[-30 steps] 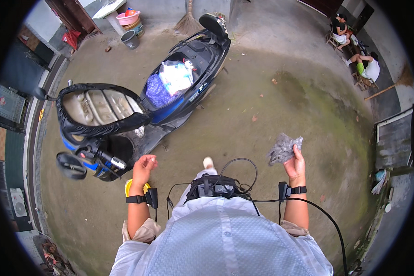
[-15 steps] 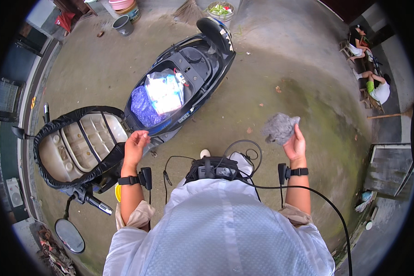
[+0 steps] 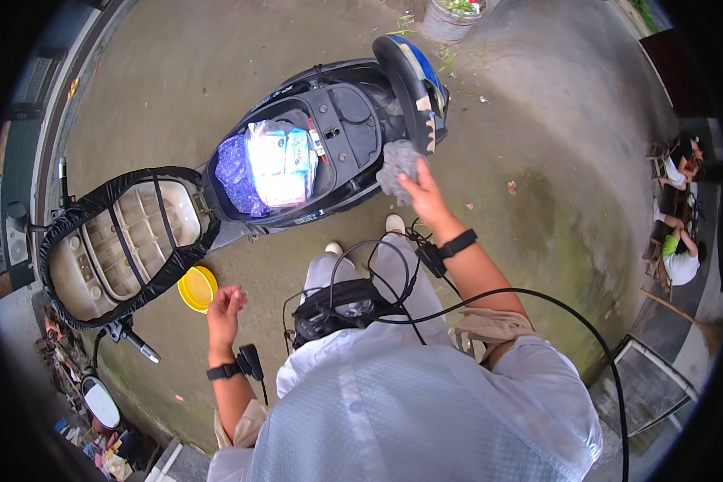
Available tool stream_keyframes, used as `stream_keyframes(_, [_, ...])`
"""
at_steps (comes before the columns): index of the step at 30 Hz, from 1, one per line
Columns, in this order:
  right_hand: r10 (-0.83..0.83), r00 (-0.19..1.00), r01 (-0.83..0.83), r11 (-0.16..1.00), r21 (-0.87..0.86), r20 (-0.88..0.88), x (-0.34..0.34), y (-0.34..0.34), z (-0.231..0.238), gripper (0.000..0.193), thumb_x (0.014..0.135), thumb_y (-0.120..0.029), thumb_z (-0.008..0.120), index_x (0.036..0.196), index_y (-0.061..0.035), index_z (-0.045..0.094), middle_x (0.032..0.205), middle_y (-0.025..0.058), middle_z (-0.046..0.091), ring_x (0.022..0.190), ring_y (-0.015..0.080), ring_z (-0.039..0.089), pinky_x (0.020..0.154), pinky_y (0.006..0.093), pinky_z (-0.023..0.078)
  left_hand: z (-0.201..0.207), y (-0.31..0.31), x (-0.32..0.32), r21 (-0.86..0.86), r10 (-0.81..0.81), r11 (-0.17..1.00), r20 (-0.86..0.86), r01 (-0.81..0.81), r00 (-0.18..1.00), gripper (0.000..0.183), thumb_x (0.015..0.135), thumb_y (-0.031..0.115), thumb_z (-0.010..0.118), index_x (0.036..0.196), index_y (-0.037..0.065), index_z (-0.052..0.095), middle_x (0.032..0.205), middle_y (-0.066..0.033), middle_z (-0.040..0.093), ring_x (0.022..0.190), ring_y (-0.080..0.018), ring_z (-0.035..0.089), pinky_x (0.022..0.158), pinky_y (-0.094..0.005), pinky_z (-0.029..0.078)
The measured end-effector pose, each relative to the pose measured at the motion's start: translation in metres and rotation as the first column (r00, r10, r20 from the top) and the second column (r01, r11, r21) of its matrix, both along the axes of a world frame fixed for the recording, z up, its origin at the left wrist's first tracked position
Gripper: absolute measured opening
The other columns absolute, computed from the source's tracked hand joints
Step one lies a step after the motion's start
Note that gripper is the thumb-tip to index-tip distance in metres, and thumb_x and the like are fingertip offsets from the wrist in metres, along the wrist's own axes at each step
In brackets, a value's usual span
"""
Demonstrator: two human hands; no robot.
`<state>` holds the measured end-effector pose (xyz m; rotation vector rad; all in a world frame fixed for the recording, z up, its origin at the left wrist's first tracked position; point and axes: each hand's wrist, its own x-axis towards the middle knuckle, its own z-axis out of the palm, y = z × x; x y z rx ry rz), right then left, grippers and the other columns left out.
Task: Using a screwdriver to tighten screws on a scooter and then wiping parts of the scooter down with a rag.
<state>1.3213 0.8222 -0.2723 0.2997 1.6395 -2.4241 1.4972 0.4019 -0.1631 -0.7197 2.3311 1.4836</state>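
The left hand [image 3: 226, 307], near the yellow basin [image 3: 198, 289], is curled, how tightly I cannot tell. Rightward, near the scooter [image 3: 353, 112], the right hand [image 3: 427, 193] pinches a crumpled grey wad [image 3: 398, 167], probably light, soft, best held by a bunched fold. Concrete ground [image 3: 538, 273] extends right, greenish-stained, towards seated people [image 3: 680, 261].

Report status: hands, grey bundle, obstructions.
Right hand gripping crumpled grey bundle near scooter's rear. Left hand loosely curled, nothing visible in it, near yellow basin. Bags occupy open seat compartment.
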Motion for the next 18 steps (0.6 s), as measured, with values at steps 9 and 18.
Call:
stream_keyframes(9, [0.25, 0.914, 0.178, 0.465, 0.867, -0.321, -0.122, -0.045, -0.061, 0.061, 0.088, -0.023, 0.056, 0.134, 0.0092, 0.031, 0.135, 0.0279, 0.04, 0.128, 0.0394, 0.036, 0.108, 0.0404, 0.028, 0.002, -0.018, 0.023, -0.061, 0.166, 0.985, 0.14, -0.159, 0.976, 0.023, 0.094, 0.02, 0.054, 0.107, 0.002, 0.057, 0.088, -0.004, 0.063, 0.078, -0.0122, 0.059, 0.07, -0.0249, 0.046])
stream_keyframes(18, [0.208, 0.973, 0.05, 0.24, 0.97, -0.101, -0.156, -0.072, -0.055, 0.063, 0.084, -0.018, 0.06, 0.135, 0.006, 0.032, 0.135, 0.0229, 0.041, 0.128, 0.0345, 0.037, 0.106, 0.0367, 0.032, -0.011, -0.052, -0.019, -0.049, 0.041, 0.998, 0.174, -0.033, 0.984, 0.023, 0.093, 0.018, 0.056, 0.107, 0.0, 0.057, 0.087, -0.0032, 0.062, 0.077, -0.0111, 0.059, 0.07, -0.0241, 0.046])
